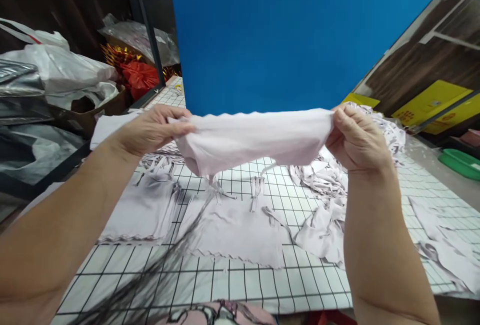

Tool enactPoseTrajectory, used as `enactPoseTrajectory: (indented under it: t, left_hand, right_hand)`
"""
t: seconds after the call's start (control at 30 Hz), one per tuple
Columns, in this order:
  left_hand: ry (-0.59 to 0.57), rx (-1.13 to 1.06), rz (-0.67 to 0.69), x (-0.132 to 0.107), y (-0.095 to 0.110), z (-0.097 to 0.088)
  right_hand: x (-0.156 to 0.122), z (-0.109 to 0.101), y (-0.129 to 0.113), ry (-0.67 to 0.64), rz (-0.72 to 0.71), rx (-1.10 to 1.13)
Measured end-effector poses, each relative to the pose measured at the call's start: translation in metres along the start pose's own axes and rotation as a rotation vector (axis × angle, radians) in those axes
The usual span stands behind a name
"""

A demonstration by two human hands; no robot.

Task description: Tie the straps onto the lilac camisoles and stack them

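Note:
A pale lilac camisole (255,137) is stretched sideways in the air above the table, its scalloped hem uppermost and its thin straps hanging down. My left hand (161,127) pinches one end of the hem between thumb and fingers. At the other end, my right hand (354,135) is closed on the cloth. Beneath it lies a flat camisole (236,230) with its straps toward the far side. A neat stack of similar garments (131,215) rests to the left, partly behind my left forearm.
Crumpled lilac garments (322,230) lie in a heap on the right of the grid-patterned tablecloth (210,287). A large blue panel (285,40) rises behind the table. Plastic bags (63,65) fill the left side, and a green basin (459,164) stands far right.

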State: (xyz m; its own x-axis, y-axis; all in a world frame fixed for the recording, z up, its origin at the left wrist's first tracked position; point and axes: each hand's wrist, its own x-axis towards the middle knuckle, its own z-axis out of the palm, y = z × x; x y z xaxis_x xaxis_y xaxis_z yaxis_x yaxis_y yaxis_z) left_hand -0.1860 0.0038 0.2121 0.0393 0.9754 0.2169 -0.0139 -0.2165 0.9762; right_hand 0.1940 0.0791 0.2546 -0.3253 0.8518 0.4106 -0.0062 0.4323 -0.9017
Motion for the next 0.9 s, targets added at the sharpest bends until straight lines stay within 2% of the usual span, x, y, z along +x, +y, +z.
enactPoseTrajectory:
  t: [0.07,0.13,0.3,0.4,0.47,0.53,0.6,0.67,0.73,0.8,0.9]
  left_hand:
    - [-0.094,0.054,-0.051,0.002,-0.005,0.001]
    - [-0.138,0.087,-0.073,0.002,-0.011,0.002]
    - [-0.288,0.179,-0.048,-0.002,-0.015,0.004]
    - [-0.355,0.193,-0.065,-0.003,-0.009,0.004]
    - [-0.340,0.184,-0.073,-0.003,-0.005,0.004]
    - [-0.277,0.200,-0.031,-0.001,-0.005,0.002]
    - [-0.242,0.288,0.022,0.003,-0.006,0.002]
    - [-0.314,0.450,0.021,0.007,-0.007,0.002]
    - [-0.394,0.582,0.011,0.012,-0.005,0.003]
    - [-0.379,0.616,0.054,0.015,0.002,0.002]
    - [-0.289,0.580,0.179,0.019,0.013,-0.003]
  right_hand:
    - [-0.001,-0.003,0.006,0.019,0.089,-0.054]
    - [-0.001,-0.004,0.016,0.042,0.176,-0.087]
    - [-0.008,-0.003,0.029,0.067,0.282,0.045]
    - [-0.019,-0.007,0.023,0.150,0.237,0.088]
    - [-0.026,-0.012,0.018,0.200,0.148,0.058]
    - [-0.031,-0.017,0.016,0.192,0.061,0.009]
    - [-0.031,-0.019,0.017,0.089,0.044,-0.075]
    - [-0.028,-0.020,0.022,-0.078,0.088,-0.208]
    - [-0.025,-0.021,0.026,-0.164,0.104,-0.298]
    - [-0.023,-0.025,0.028,-0.104,0.052,-0.305]
    - [-0.024,-0.029,0.027,-0.009,-0.048,-0.260]
